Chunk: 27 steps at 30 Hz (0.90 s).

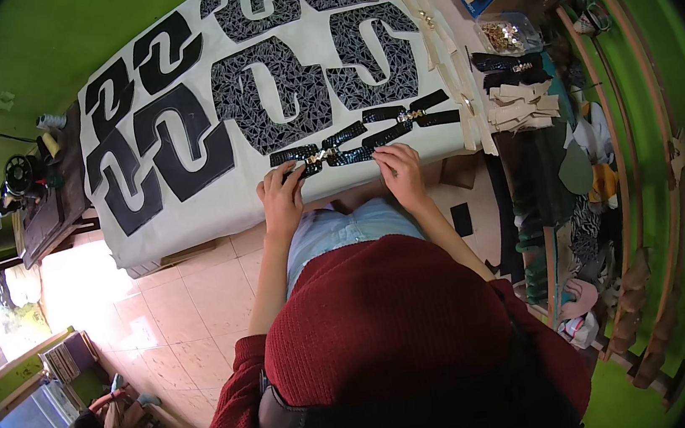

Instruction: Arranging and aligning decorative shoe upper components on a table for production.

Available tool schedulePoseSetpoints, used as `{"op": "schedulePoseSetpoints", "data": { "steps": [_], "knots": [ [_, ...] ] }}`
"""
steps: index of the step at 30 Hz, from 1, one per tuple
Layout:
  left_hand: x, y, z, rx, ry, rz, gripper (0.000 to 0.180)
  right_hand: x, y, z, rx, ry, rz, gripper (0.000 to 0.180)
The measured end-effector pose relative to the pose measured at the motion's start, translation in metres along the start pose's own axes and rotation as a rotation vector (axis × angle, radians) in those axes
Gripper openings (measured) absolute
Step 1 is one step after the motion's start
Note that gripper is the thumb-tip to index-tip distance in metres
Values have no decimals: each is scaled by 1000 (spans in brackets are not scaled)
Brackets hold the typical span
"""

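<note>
Left hand [281,190] and right hand [399,169] pinch a glossy black strap with gold buckle [326,156] on the cream-covered worktable [215,203], a black sewing machine [17,179] at nine o'clock, green walls around.

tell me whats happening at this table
A person in a red sweater leans over a white-covered table. Both hands, left hand and right hand, rest on a glossy black strap piece with a gold buckle. A second strap piece lies just beyond, among flat dark cut-out shapes.

leather workshop: sewing machine [17,179], cut pieces [270,95] on table [215,203].
</note>
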<state>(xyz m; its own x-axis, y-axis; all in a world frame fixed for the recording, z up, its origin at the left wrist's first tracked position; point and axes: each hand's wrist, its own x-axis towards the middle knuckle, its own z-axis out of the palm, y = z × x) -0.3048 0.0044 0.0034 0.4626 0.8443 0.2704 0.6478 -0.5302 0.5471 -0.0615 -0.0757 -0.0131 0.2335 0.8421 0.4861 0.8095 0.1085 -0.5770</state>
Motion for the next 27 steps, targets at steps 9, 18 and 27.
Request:
{"op": "schedulePoseSetpoints", "data": {
  "steps": [9,18,27],
  "knots": [
    [0,0,-2,6,2,-10,29,1,1,-1,29,-3,23,14],
    [-1,0,-2,11,-6,-22,28,-7,-3,-4,16,-3,2,13],
    [4,14,-5,118,47,-35,31,30,-17,5,53,12,-3,18]
  ]
}}
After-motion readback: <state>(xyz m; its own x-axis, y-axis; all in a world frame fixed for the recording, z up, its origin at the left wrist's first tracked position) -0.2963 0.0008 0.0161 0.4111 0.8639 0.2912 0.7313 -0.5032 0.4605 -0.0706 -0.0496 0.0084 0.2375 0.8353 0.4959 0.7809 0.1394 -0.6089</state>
